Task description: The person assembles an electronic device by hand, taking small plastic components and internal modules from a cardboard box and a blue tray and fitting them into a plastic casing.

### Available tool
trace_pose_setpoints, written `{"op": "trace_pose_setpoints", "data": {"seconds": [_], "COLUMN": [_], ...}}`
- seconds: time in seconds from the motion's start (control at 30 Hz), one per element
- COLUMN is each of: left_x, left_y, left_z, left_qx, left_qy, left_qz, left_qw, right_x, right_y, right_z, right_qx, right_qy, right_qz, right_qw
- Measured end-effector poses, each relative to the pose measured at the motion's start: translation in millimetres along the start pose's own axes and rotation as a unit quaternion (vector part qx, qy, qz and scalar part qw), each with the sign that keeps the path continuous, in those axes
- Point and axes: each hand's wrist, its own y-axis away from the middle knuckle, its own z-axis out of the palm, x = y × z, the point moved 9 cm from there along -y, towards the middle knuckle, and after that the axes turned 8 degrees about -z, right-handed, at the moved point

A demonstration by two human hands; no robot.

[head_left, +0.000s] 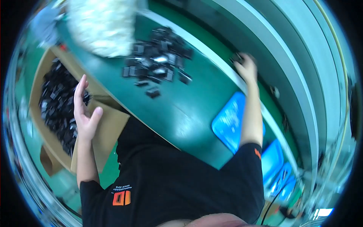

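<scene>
My left hand (86, 117) is raised beside a cardboard box at the left, thumb apart from the fingers, with nothing in it. The box (36, 89) holds a heap of small black glossy parts (62, 102). At the right, my right hand (247, 68) reaches past the table's pale raised edge, over a green strip. Its fingers are closed on a small dark part (236, 58), partly hidden and blurred. A loose pile of similar black rectangular parts (160, 60) lies on the green table (181, 117), between my hands and farther off.
A large bag of whitish material (102, 26) stands at the far left of the table. Under my right forearm lies a blue tray (228, 121); more blue trays (272, 159) sit at the lower right. Beyond the pale rail (211, 56) runs a curved grey structure (298, 72).
</scene>
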Motion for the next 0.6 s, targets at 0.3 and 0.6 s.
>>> {"op": "trace_pose_setpoints", "data": {"seconds": [0.3, 0.6], "left_x": [-167, -272], "left_y": [34, 33], "left_z": [-181, -188], "left_qx": [0.150, 0.076], "left_qy": [-0.153, -0.272], "left_qz": [-0.150, -0.283], "left_qw": [0.965, 0.916], "right_x": [346, 308], "right_y": [154, 132], "right_z": [-96, -118], "right_qx": [0.021, 0.211], "right_qy": [0.177, 0.260], "right_qz": [0.475, 0.321], "right_qw": [0.862, 0.886]}}
